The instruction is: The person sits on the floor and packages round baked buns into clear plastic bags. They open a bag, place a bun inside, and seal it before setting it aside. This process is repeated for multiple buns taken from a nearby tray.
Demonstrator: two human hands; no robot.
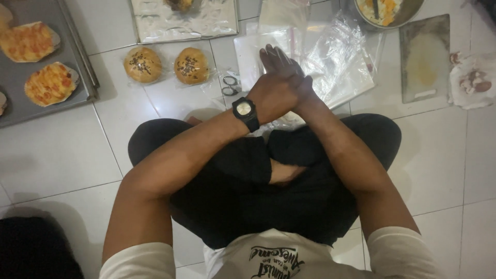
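Observation:
I sit cross-legged on a white tile floor. My left hand (279,92), with a black watch on its wrist, lies across my right hand (275,58) in front of my knees. The right hand's fingers point away from me, straight and close together. Neither hand has an object in it that I can see. Just beyond the hands lies a stack of clear plastic bags (338,59). To their left are two round buns, one (142,64) beside the other (191,65), each topped with dark sprinkles and wrapped in clear film. A small pair of scissors (230,86) lies between the buns and my hands.
A grey baking tray (41,106) at the far left holds flat orange-topped breads. A foil-lined tray (206,23) sits at the top. At the top right are a metal bowl (408,13) of food, a grey board (424,57) and crumpled white paper (473,80). A dark shape (31,248) fills the lower left corner.

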